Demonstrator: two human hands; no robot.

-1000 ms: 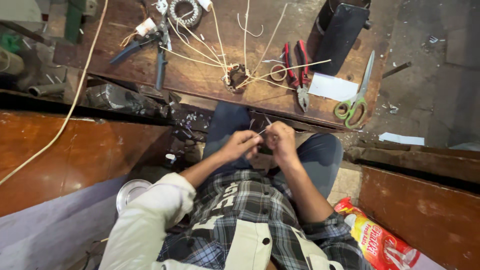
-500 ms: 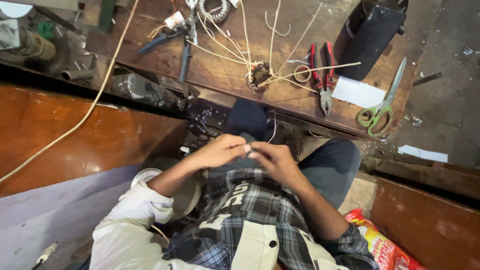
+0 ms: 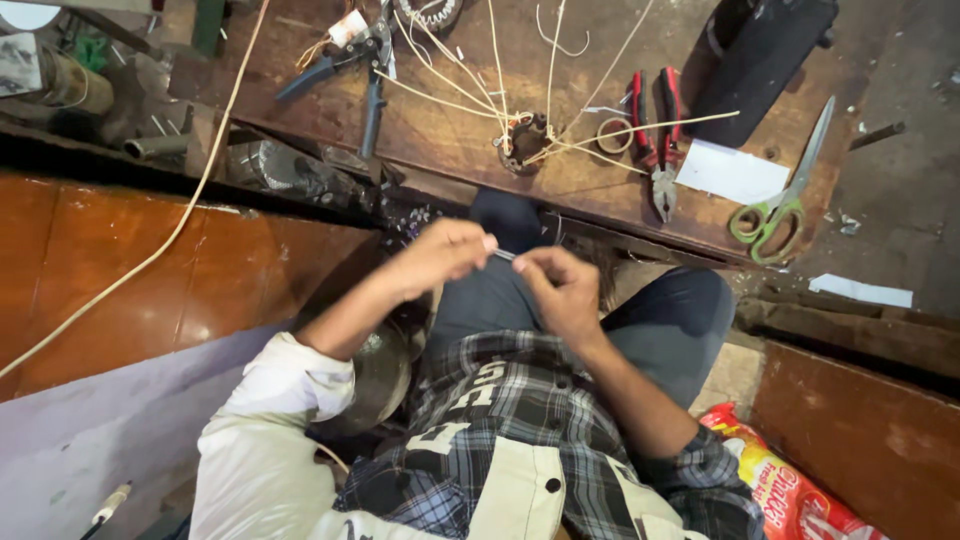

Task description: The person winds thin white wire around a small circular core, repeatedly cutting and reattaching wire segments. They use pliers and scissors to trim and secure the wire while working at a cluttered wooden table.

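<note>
My left hand (image 3: pixel 440 255) and my right hand (image 3: pixel 560 290) meet over my lap, just below the workbench edge. Between their fingertips they pinch a short thin pale piece, like a bit of wire or sleeve (image 3: pixel 503 254). Each hand grips one end of it. On the wooden workbench (image 3: pixel 450 150) straight ahead lies a small round coil part (image 3: pixel 525 140) with several long pale wires fanning out of it.
On the bench lie red-handled pliers (image 3: pixel 655 130), green-handled scissors (image 3: pixel 785 195), blue-handled cutters (image 3: pixel 365 70), a tape ring (image 3: pixel 612 135), a white paper (image 3: pixel 730 172) and a black case (image 3: pixel 760 50). A cable crosses the brown board at left. A red snack bag (image 3: pixel 790 490) sits lower right.
Both hands have dropped from near the bench edge closer to my body, and they now hold the thin piece stretched between them. The view shifted left and nearer.
</note>
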